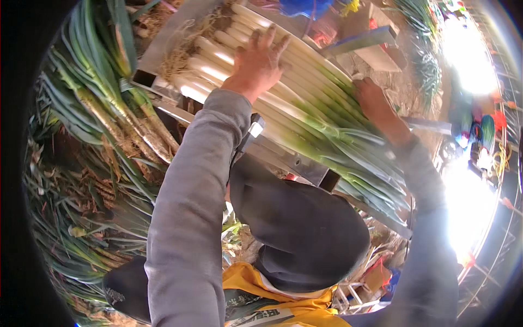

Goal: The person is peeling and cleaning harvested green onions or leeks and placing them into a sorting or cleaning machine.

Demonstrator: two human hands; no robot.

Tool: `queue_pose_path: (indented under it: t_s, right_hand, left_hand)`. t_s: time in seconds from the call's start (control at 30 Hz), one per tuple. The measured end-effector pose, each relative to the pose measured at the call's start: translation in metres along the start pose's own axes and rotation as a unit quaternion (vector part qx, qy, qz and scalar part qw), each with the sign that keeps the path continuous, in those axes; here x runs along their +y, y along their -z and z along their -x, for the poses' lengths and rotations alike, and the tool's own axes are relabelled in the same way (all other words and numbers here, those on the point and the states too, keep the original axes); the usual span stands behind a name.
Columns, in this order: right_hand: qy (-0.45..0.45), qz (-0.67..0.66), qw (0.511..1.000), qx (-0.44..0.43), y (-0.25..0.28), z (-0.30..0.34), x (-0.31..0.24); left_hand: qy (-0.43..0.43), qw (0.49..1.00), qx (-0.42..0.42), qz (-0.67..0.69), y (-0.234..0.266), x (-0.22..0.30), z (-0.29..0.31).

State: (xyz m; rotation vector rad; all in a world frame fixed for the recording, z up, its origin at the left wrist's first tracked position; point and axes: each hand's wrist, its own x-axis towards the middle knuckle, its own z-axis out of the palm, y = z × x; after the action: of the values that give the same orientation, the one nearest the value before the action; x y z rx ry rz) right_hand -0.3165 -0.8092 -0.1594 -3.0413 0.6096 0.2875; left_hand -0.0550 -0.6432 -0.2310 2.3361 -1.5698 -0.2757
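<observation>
A layer of long green onions [294,103] lies side by side across a metal rack, white root ends at the upper left and green leaves at the lower right. My left hand [255,66] rests on the white stalks with its fingers spread. On the far side, by the green part of the stalks, is my right hand [376,102], its fingers curled at the edge of the layer. What they grip, if anything, is hidden. Stringy roots [182,57] show at the white ends.
Untrimmed green onions [117,103] with soil on them are heaped on the left. The rack's metal rail [297,163] runs close to my dark-clothed knee [305,229]. A metal bar [362,42] sticks out beyond the stalks, beside a cardboard box [381,54]. Bright sunlight washes out the right.
</observation>
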Motion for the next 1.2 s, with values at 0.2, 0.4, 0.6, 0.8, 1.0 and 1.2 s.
queue_pose_path:
  t_s: [0.2, 0.4, 0.6, 0.8, 1.0, 1.2]
  right_hand:
    - [0.026, -0.097, 0.993, -0.061, 0.033, 0.028, -0.100]
    - [0.112, -0.087, 0.986, -0.093, 0.018, 0.042, -0.110]
    - [0.137, -0.234, 0.962, -0.035, 0.020, 0.038, -0.135]
    - [0.055, -0.192, 0.978, -0.057, 0.065, 0.026, -0.097]
    - [0.001, -0.226, 0.973, 0.054, 0.204, 0.023, -0.128]
    - [0.089, -0.302, 0.948, -0.051, 0.258, -0.012, -0.316]
  left_hand:
    - [-0.082, 0.946, 0.089, 0.299, 0.030, -0.027, 0.023]
    - [0.052, 0.928, 0.097, 0.355, 0.107, -0.074, 0.169]
    - [0.304, 0.901, -0.026, 0.309, 0.224, -0.120, 0.391]
    - [0.401, 0.719, 0.281, 0.493, 0.323, -0.103, 0.535]
    - [0.258, 0.712, 0.332, 0.563, 0.340, -0.104, 0.592]
    - [0.323, 0.651, 0.358, 0.586, 0.315, -0.117, 0.601]
